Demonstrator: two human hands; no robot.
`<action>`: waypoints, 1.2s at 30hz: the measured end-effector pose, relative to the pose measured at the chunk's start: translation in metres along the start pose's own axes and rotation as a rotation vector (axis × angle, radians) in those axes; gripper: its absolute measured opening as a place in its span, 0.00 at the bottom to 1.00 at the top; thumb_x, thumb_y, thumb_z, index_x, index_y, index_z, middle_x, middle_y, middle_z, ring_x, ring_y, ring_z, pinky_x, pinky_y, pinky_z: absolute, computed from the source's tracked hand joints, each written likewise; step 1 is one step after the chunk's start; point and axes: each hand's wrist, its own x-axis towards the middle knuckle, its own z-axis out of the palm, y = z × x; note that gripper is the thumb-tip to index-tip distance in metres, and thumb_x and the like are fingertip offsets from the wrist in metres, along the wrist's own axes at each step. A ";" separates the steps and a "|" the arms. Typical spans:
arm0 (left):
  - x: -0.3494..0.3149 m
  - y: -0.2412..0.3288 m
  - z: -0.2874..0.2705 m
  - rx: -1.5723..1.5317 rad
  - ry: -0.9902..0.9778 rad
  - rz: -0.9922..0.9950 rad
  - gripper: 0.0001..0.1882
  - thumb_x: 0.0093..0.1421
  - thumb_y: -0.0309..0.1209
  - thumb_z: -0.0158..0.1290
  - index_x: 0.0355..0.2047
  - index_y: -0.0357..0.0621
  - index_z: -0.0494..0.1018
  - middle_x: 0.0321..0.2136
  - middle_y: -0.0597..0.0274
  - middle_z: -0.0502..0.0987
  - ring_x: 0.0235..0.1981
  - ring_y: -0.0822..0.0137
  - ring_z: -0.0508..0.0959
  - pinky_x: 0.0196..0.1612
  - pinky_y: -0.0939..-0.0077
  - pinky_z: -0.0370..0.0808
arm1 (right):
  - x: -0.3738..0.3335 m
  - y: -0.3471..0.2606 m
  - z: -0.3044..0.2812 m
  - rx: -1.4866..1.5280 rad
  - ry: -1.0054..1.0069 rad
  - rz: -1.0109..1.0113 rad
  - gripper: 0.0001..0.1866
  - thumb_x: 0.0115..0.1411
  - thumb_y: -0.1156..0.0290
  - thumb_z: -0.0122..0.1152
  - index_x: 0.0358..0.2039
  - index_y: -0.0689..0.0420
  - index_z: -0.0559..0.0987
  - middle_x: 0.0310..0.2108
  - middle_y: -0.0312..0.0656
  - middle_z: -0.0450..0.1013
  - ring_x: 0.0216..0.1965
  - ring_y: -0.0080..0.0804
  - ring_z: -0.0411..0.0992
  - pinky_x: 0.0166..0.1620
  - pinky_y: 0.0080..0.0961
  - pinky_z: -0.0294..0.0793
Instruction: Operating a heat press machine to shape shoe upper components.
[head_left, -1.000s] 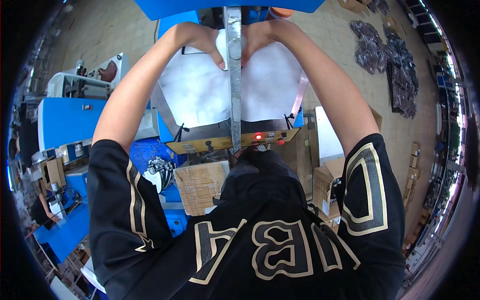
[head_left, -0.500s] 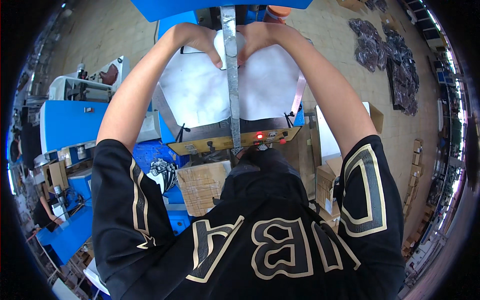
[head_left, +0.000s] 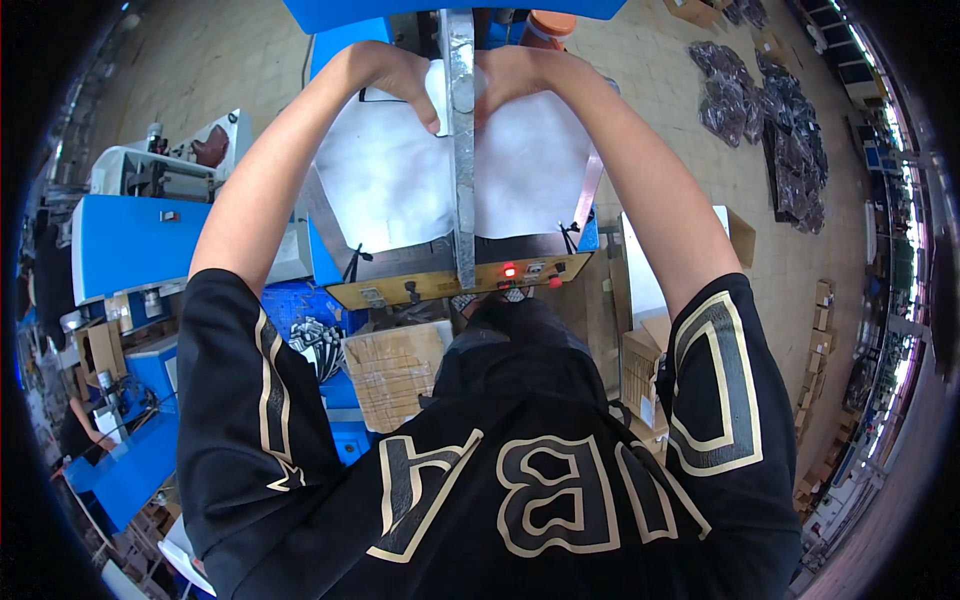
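Both my arms reach forward around a grey metal bar (head_left: 459,170) that stands out in front of a blue machine. My left hand (head_left: 400,78) lies on its left, thumb pressed down on a small white piece (head_left: 438,90) with a dark edge. On the bar's other side, my right hand (head_left: 508,78) curls in toward the same piece; its fingertips are partly hidden by the bar. Beneath my hands a white sheet (head_left: 385,180) covers the machine's table, tied with black cords at its near corners. Most of my fingers are out of sight.
A yellow front panel (head_left: 430,288) with a lit red button (head_left: 510,270) faces me. An orange-lidded tub (head_left: 548,28) stands behind. Cardboard boxes (head_left: 395,370) are at both sides of my legs. Another blue machine (head_left: 140,240) is on the left; plastic-wrapped dark bundles (head_left: 728,95) lie on the right floor.
The whole view has shifted slightly, with the scene moving a little to the left. My hands keep nearly the same place and pose at the white piece.
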 end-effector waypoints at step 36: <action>0.023 -0.004 0.085 0.531 1.383 -0.010 0.21 0.64 0.34 0.43 0.14 0.45 0.73 0.16 0.59 0.76 0.19 0.59 0.78 0.26 0.63 0.74 | -0.009 -0.013 0.053 -0.327 0.982 0.136 0.17 0.57 0.61 0.47 0.19 0.52 0.81 0.23 0.47 0.77 0.28 0.46 0.77 0.40 0.42 0.70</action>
